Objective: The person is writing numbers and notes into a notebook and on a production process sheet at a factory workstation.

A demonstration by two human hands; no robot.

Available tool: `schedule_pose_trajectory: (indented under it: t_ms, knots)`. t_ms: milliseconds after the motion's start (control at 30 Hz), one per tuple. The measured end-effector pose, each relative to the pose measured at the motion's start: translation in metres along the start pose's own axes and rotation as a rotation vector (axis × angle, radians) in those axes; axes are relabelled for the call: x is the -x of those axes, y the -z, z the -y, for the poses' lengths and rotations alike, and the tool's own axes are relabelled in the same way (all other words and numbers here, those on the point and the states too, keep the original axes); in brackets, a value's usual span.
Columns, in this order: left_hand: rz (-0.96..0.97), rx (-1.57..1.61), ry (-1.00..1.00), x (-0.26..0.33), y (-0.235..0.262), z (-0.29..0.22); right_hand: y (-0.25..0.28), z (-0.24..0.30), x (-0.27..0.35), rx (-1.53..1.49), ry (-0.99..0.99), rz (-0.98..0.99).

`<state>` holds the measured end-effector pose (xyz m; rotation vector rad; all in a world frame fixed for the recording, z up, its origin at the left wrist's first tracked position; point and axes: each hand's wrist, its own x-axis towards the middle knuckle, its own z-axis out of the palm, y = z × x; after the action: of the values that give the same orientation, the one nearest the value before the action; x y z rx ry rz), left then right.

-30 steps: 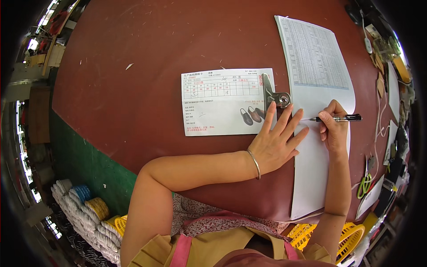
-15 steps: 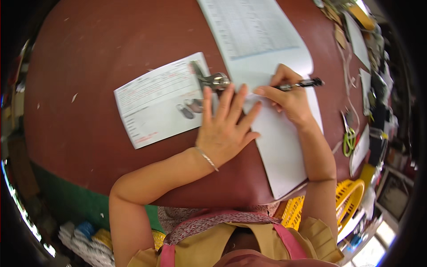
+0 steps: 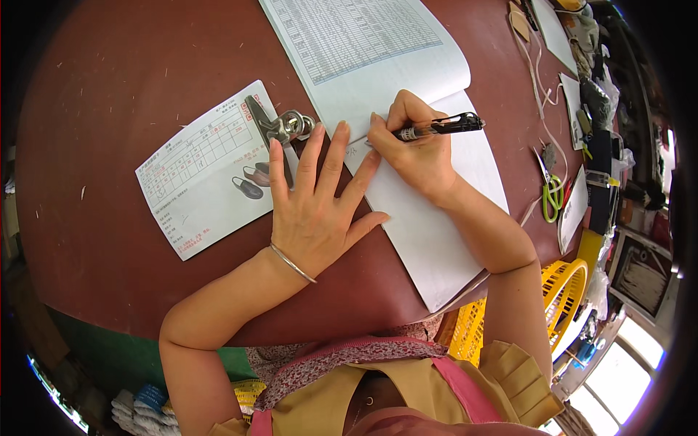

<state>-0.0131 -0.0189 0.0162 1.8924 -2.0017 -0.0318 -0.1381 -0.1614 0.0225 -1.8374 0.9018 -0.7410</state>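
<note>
A black pen (image 3: pixel 456 123) is gripped by my right hand (image 3: pixel 418 152), its tip down near some small handwriting on the white page of an open paper pad (image 3: pixel 443 218). The pad's upper leaf carries a dense printed table (image 3: pixel 363 36). My left hand (image 3: pixel 313 211) lies flat with fingers spread, its fingertips reaching over the pad's left edge and beside a large metal clip (image 3: pixel 291 127). That clip sits at the right end of a printed order form (image 3: pixel 196 189) showing pictures of shoes. A bracelet (image 3: pixel 292 263) circles my left wrist.
Everything lies on a dark red tabletop (image 3: pixel 109 145). To the right are green-handled scissors (image 3: pixel 554 198), a white cord (image 3: pixel 538 80) and loose papers (image 3: pixel 573 211). Below the table's right edge stands a yellow plastic basket (image 3: pixel 563 291).
The whole scene has shifted left in view, and the blur has cleared. Both hands keep much the same places over the papers; the pen stays in my right hand.
</note>
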Motion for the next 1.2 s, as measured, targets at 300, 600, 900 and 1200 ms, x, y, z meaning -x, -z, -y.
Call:
schedule_pose_trajectory:
  t_ms: [300,600,900,1200]
  knots:
    - [0.016,-0.014,0.015,0.000,0.001,-0.001,-0.001,-0.005,-0.001,0.021,0.046,-0.009]
    - [0.016,-0.008,0.013,0.000,0.001,-0.001,-0.001,-0.005,0.001,-0.009,0.046,-0.018]
    - [0.019,-0.022,0.007,0.000,0.000,-0.001,-0.001,-0.004,0.002,-0.004,0.052,-0.033]
    - [0.060,0.058,0.021,-0.001,0.001,0.003,0.001,-0.016,-0.004,-0.032,0.031,-0.069]
